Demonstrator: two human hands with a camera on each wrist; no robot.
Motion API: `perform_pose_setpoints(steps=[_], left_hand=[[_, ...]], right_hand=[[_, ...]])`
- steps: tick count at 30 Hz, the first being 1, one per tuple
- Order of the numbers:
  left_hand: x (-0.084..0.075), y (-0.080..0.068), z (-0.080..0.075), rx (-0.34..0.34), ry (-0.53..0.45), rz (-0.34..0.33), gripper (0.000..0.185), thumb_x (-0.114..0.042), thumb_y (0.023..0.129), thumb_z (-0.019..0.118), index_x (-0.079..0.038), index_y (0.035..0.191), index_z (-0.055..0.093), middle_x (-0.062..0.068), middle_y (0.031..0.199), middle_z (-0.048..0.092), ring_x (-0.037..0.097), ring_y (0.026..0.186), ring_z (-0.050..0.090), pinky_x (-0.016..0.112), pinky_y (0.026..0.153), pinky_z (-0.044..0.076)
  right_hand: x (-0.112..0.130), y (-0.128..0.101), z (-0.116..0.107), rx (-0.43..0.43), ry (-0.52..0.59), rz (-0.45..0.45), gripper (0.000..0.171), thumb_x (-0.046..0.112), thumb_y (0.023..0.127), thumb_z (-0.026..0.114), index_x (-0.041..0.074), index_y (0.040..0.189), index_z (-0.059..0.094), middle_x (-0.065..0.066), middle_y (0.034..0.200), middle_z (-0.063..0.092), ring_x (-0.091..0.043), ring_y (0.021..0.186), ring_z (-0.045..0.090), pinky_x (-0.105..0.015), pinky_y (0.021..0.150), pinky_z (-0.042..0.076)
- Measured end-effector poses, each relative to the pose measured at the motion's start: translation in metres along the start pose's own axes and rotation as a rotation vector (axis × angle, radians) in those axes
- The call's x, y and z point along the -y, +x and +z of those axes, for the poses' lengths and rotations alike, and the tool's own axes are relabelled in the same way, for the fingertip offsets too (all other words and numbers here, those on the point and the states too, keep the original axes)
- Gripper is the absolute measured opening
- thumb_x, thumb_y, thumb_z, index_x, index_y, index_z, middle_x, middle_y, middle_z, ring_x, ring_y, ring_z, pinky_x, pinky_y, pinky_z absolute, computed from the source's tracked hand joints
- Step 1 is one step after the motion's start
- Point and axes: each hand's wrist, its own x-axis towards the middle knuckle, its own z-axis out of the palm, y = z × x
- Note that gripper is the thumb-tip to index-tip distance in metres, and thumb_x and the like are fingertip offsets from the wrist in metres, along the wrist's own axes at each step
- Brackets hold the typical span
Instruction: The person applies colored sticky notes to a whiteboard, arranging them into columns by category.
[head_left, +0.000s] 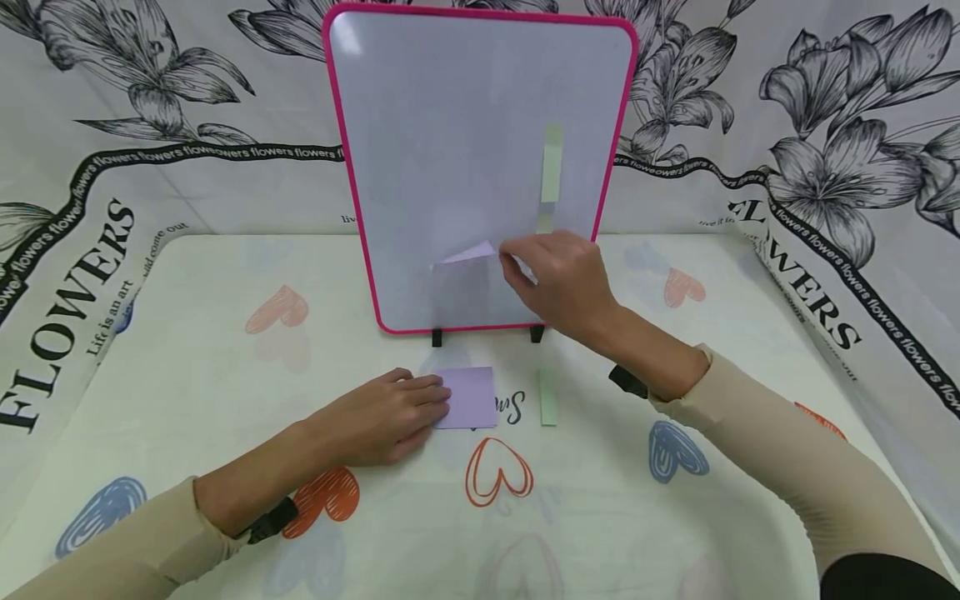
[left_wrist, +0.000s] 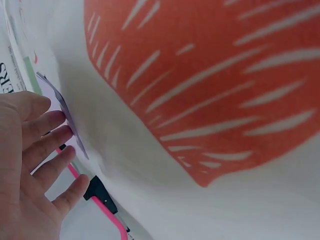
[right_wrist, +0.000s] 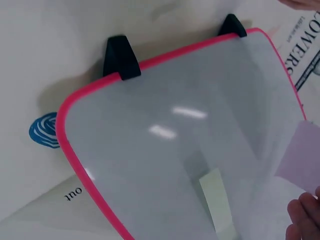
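My right hand (head_left: 562, 279) pinches a thin purple sticky note (head_left: 468, 252) by its edge, in front of the lower half of the whiteboard (head_left: 450, 142). In the right wrist view the purple note hangs beside the right fingertips (right_wrist: 302, 212). My left hand (head_left: 393, 417) rests on the table, its fingertips on the left edge of a purple sticky note pad (head_left: 471, 398). The left wrist view shows those fingers (left_wrist: 55, 162) spread and loosely bent along the pad. A pale green strip (head_left: 551, 171) is stuck upright on the board's right side.
A narrow green sticky strip pad (head_left: 548, 398) lies right of the purple pad. The pink-framed board stands on two black feet (head_left: 437, 337) at the back of the table. A white cloth with hearts (head_left: 499, 473) covers the table, and a flower-printed cloth (head_left: 172, 75) hangs behind.
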Motion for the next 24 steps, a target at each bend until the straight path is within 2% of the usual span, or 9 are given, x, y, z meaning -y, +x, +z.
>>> perform_pose_setpoints(steps=[4, 15, 19, 24], left_hand=[[0.000, 0.002, -0.001, -0.028, 0.007, 0.018, 0.025, -0.020, 0.088, 0.068, -0.009, 0.110, 0.072, 0.004, 0.115, 0.070, 0.026, 0.116, 0.062, 0.042, 0.089, 0.052], [0.000, 0.005, -0.001, -0.018, -0.009, 0.012, 0.018, -0.020, 0.090, 0.067, -0.009, 0.104, 0.071, 0.004, 0.111, 0.071, 0.024, 0.112, 0.062, 0.041, 0.089, 0.052], [0.000, 0.006, 0.000, -0.022, -0.014, 0.012, 0.017, -0.020, 0.089, 0.067, -0.009, 0.102, 0.071, 0.004, 0.109, 0.071, 0.024, 0.111, 0.062, 0.041, 0.089, 0.052], [0.000, 0.006, 0.000, -0.015, -0.017, 0.012, 0.017, -0.020, 0.090, 0.066, -0.009, 0.102, 0.071, 0.004, 0.109, 0.071, 0.023, 0.110, 0.062, 0.041, 0.089, 0.052]], right_hand=[[-0.006, 0.013, -0.004, -0.130, -0.053, -0.032, 0.011, 0.005, 0.092, 0.064, -0.001, 0.090, 0.073, -0.012, 0.083, 0.074, -0.027, 0.072, 0.071, -0.041, 0.066, 0.058], [-0.012, 0.048, -0.009, -0.403, -0.098, 0.006, 0.005, 0.001, 0.089, 0.067, 0.000, 0.087, 0.071, -0.012, 0.080, 0.073, -0.028, 0.062, 0.065, -0.041, 0.055, 0.053], [-0.015, 0.056, -0.007, -0.476, -0.108, 0.018, 0.009, 0.001, 0.090, 0.064, 0.001, 0.085, 0.071, -0.011, 0.079, 0.073, -0.028, 0.061, 0.064, -0.042, 0.052, 0.051], [-0.017, 0.059, -0.003, -0.527, -0.132, 0.008, 0.008, 0.000, 0.090, 0.065, 0.002, 0.085, 0.072, -0.010, 0.082, 0.074, -0.029, 0.063, 0.067, -0.042, 0.055, 0.053]])
